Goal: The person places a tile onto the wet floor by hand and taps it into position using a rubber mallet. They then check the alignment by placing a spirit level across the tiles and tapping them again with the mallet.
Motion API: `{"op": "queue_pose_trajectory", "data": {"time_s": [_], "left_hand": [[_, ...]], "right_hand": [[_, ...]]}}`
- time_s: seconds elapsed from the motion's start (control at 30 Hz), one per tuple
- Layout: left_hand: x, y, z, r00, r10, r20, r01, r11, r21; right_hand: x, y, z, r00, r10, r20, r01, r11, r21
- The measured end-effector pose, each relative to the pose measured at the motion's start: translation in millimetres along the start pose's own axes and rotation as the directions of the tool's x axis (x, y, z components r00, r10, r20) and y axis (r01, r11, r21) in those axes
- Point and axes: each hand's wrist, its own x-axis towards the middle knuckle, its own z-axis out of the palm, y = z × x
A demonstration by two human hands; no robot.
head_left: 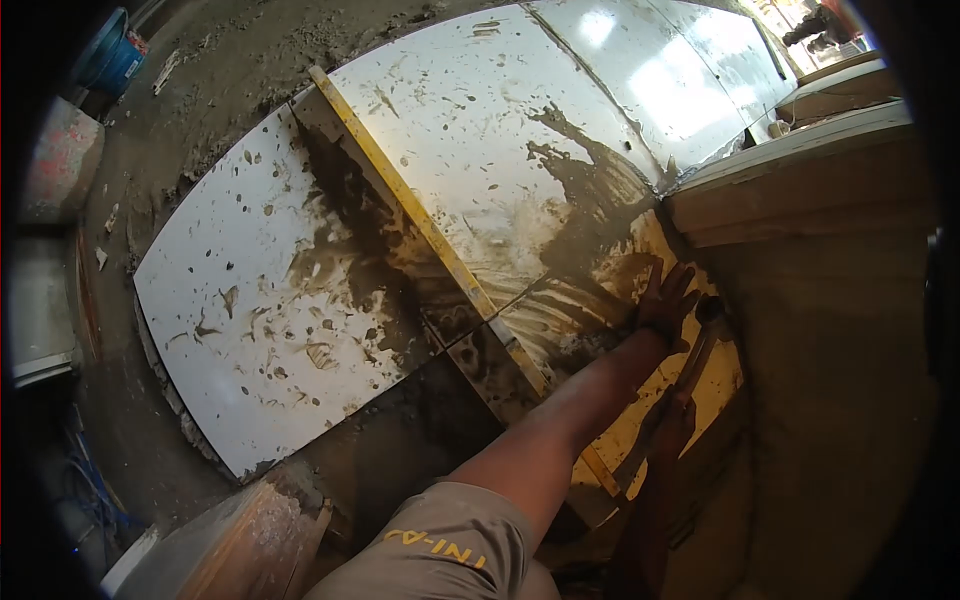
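My left hand [665,303] lies with its fingers spread on a mud-smeared white tile [480,130], near the wall-side edge. Beside it, my right hand [674,428] is closed round the handle of a mallet [697,358]. The mallet's dark round head is up by my left fingertips, close to the tile edge. A long yellow straightedge [400,190] lies slantwise across the tiles, passing under my left forearm. To its left is another large white tile [250,300], spotted with wet mortar.
Rough grey mortar floor [190,130] borders the tiles at the upper left, with a blue bucket [110,58] there. A wall with a ledge [800,150] runs along the right. A wooden block [245,545] stands lower left. Part of a person [825,25] shows top right.
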Motion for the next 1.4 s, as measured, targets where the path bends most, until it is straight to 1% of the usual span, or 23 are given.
{"op": "queue_pose_trajectory", "data": {"time_s": [0.07,0.13,0.17,0.2,0.4,0.47,0.5,0.53,0.6,0.63,0.67,0.7,0.77,0.83,0.9,0.93,1.07,1.17,1.2,1.27,1.3,1.33,1.4], "left_hand": [[-1.3,1.9,-3.1,1.0,-0.004,-0.007,0.003,1.0,-0.029],[-0.2,3.5,-0.3,0.999,0.0,-0.034,-0.001,0.999,-0.035],[0.9,5.6,0.3,1.0,-0.017,-0.026,0.016,0.999,-0.042],[-0.1,6.5,-2.4,0.999,-0.034,-0.018,0.033,0.998,-0.049],[-2.9,11.4,-7.5,0.998,-0.067,-0.001,0.066,0.991,-0.114],[-2.5,12.3,-7.6,0.998,-0.068,0.002,0.068,0.99,-0.123],[-2.4,11.9,-8.2,0.998,-0.067,0.004,0.067,0.99,-0.122],[-2.6,10.6,-8.8,0.998,-0.067,0.007,0.067,0.99,-0.12],[-4.0,8.4,-9.6,0.999,-0.052,0.015,0.054,0.991,-0.123],[-4.0,8.5,-10.6,0.998,-0.053,0.027,0.055,0.992,-0.116],[-3.9,9.0,-11.5,0.998,-0.051,0.039,0.055,0.992,-0.11],[-2.6,8.1,-9.0,0.999,-0.05,0.0,0.049,0.987,-0.153],[-1.1,9.6,-3.7,0.998,-0.052,-0.019,0.049,0.988,-0.146],[0.1,10.7,1.1,0.998,-0.054,-0.033,0.049,0.989,-0.137],[1.2,10.6,3.8,0.996,-0.064,-0.067,0.053,0.986,-0.158],[2.0,11.1,4.7,0.997,-0.052,-0.057,0.043,0.987,-0.155],[2.7,11.9,3.6,0.998,-0.056,-0.033,0.051,0.99,-0.13],[5.2,11.8,8.8,0.995,-0.065,-0.081,0.054,0.99,-0.131],[5.5,11.4,9.6,0.996,-0.049,-0.069,0.04,0.992,-0.122],[4.2,11.3,6.7,0.995,-0.061,-0.076,0.051,0.991,-0.128],[3.1,11.0,5.0,0.996,-0.056,-0.074,0.047,0.992,-0.119],[1.5,10.2,2.4,0.998,-0.035,-0.056,0.029,0.994,-0.109],[0.4,9.1,0.9,0.997,-0.04,-0.068,0.031,0.991,-0.131]], "right_hand": [[0.5,2.3,0.9,1.0,0.023,-0.017,-0.023,1.0,0.0],[5.6,14.1,0.2,0.996,-0.057,-0.065,0.054,0.998,-0.043],[6.5,17.9,-3.5,0.998,0.0,-0.06,-0.003,0.999,-0.053],[5.9,13.6,-0.8,0.998,-0.032,-0.045,0.029,0.998,-0.049],[3.2,4.6,1.1,0.998,0.031,-0.055,-0.034,0.998,-0.058],[2.9,3.4,3.5,0.996,-0.035,-0.086,0.027,0.995,-0.095],[2.4,3.0,3.5,0.998,-0.015,-0.059,0.015,1.0,-0.005],[1.5,1.4,3.3,0.998,-0.012,-0.059,0.011,1.0,-0.004],[-0.6,-5.4,2.2,0.998,0.056,-0.022,-0.056,0.998,-0.03],[0.8,-1.1,1.4,0.998,0.051,-0.047,-0.054,0.995,-0.081],[4.4,9.1,1.2,0.997,-0.009,-0.075,0.001,0.994,-0.108],[1.9,2.0,3.4,0.997,0.015,-0.07,-0.021,0.996,-0.089],[1.7,-0.4,2.9,0.997,0.043,-0.071,-0.048,0.996,-0.069],[3.9,4.1,2.6,0.997,-0.001,-0.074,-0.006,0.995,-0.098],[2.4,1.3,2.2,0.998,0.04,-0.046,-0.041,0.999,-0.019],[3.3,4.8,2.8,0.997,0.051,-0.049,-0.05,0.998,0.028],[3.5,3.9,1.4,0.992,0.111,-0.055,-0.108,0.993,0.052],[5.7,5.6,1.6,0.993,0.077,-0.089,-0.079,0.997,-0.02],[5.2,1.9,2.4,0.991,0.092,-0.101,-0.094,0.996,-0.01],[3.1,-0.5,4.1,0.99,0.0,-0.139,-0.017,0.993,-0.121],[2.8,-2.1,4.8,0.989,-0.002,-0.151,-0.02,0.989,-0.143],[2.7,-2.4,3.3,0.989,0.045,-0.142,-0.064,0.989,-0.133],[4.1,1.5,2.8,0.99,0.066,-0.125,-0.076,0.994,-0.079]]}}
